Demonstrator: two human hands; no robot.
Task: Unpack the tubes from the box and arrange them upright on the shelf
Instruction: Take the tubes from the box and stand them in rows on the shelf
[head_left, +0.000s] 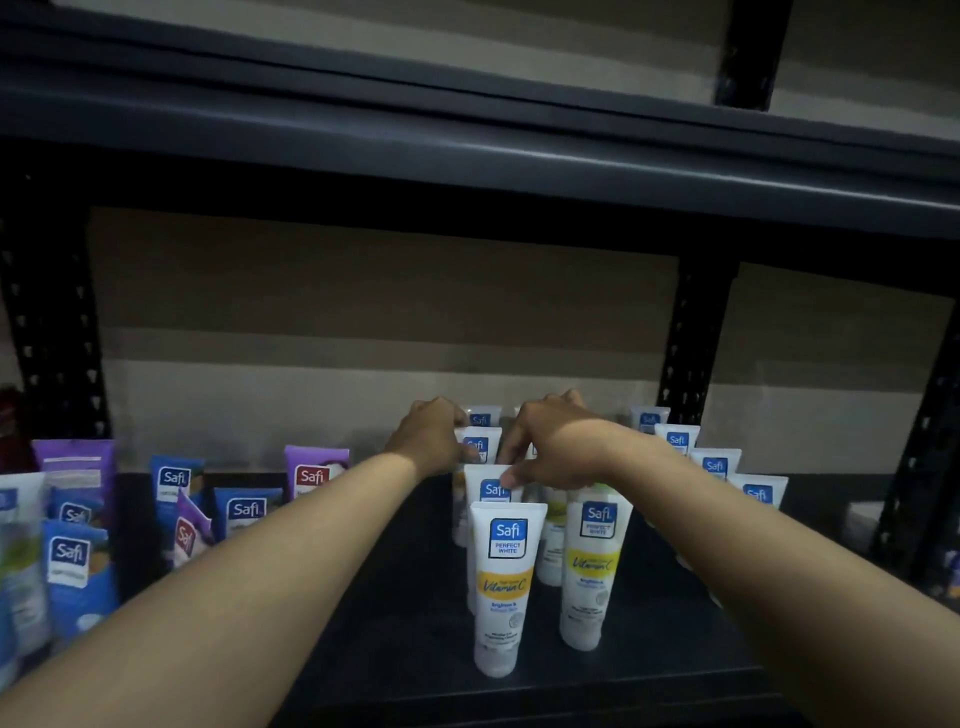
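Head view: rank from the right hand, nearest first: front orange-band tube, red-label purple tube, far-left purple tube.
1. Front orange-band tube, centre, just before the right hand.
2. Red-label purple tube, left of centre.
3. Far-left purple tube, at left edge.

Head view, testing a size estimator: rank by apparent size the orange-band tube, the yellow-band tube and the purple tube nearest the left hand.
1. orange-band tube, nearest the camera.
2. yellow-band tube, barely smaller; nearness may explain it.
3. purple tube, farther back, partly hidden.
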